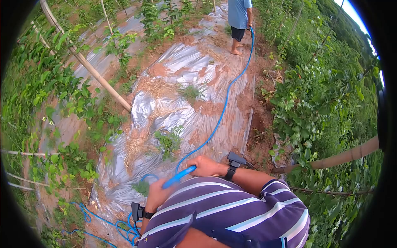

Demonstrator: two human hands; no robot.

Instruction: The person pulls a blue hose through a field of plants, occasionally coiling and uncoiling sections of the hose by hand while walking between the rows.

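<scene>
A blue hose (178, 177) passes between my two hands, close in front of my striped shirt. My right hand (204, 166) is closed round it, with the knuckles up. Just lower and to the left, my left hand (155, 193) is closed on the same hose, its fingers partly hidden. From my right hand the hose curves away along the ground to another person (240, 16) ahead, whose hand holds its far part. More blue hose lies in loose loops at the lower left, beside my left wrist.
Silvery plastic sheeting (182, 62) covers the ground, with soil and dry straw on it. A bamboo pole (93, 70) leans at the left; another pole (347, 157) lies at the right. Leafy plants (306, 111) line both sides. Each of my wrists carries a strapped black device (236, 159).
</scene>
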